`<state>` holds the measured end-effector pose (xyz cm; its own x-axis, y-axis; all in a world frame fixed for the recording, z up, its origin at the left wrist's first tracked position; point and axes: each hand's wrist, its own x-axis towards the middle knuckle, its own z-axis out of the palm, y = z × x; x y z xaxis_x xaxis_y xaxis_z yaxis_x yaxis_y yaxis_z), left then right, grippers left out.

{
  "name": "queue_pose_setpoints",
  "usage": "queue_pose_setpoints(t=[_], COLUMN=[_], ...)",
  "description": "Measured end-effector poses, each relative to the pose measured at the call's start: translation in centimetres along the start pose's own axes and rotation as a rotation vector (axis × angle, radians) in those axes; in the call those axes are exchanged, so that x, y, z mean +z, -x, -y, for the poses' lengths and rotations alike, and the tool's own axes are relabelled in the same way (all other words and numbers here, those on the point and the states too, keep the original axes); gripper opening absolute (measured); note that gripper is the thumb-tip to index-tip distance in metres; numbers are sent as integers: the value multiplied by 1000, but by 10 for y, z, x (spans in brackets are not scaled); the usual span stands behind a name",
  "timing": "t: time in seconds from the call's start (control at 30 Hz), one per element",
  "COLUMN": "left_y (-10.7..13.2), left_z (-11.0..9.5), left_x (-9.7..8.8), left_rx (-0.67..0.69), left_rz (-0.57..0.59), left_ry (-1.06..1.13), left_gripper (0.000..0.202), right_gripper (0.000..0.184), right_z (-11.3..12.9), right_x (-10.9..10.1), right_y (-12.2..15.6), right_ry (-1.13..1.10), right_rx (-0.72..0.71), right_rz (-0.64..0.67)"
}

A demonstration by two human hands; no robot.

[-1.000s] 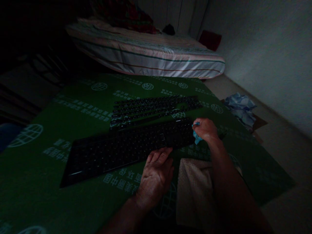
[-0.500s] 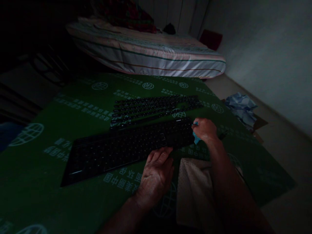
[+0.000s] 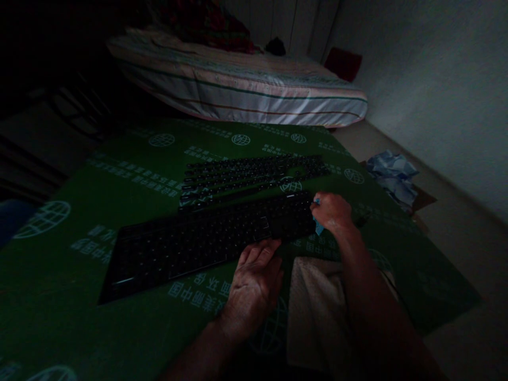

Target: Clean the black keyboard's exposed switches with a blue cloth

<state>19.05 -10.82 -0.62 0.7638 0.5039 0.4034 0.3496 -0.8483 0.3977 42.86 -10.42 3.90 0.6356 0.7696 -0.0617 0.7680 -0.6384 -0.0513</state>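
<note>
A black keyboard (image 3: 198,243) lies across a green printed cloth (image 3: 119,174) in dim light. My left hand (image 3: 256,283) rests at the keyboard's near edge, fingers stretched flat against it. My right hand (image 3: 332,211) is closed on a small blue wipe (image 3: 318,226) at the keyboard's right end. Behind the keyboard, rows of loose black keycaps (image 3: 254,172) lie on the cloth.
A beige towel (image 3: 313,307) lies under my right forearm. A striped mattress (image 3: 238,84) stands beyond the cloth. Crumpled pale blue paper (image 3: 391,172) sits on the floor at the right, near a grey wall (image 3: 436,95).
My right hand with the blue wipe has shifted slightly left against the keyboard's right end. The left hand has stayed put.
</note>
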Motion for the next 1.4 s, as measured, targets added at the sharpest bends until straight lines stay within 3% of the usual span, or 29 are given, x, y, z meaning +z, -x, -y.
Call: queue_pose_setpoints(t=[0.6,0.97,1.23,1.4], left_y=[-1,-1,-1,-1], left_z=[-1,-1,-1,-2], left_x=[-3,-1,-3,-3], left_rx=[-4,-3,0,-5], left_rz=[-8,-9,-5,-10], left_ry=[14,1,-2,4], left_gripper=[16,18,16,17], right_gripper=[28,31,27,28], right_z=[-3,5,1,3], right_x=[-7,0,-2,5], right_y=[4,2,3,1], right_ry=[81,-25,-22,-73], right_rx=[-48,-6,-13,-18], right_rz=[144,-23,93,-30])
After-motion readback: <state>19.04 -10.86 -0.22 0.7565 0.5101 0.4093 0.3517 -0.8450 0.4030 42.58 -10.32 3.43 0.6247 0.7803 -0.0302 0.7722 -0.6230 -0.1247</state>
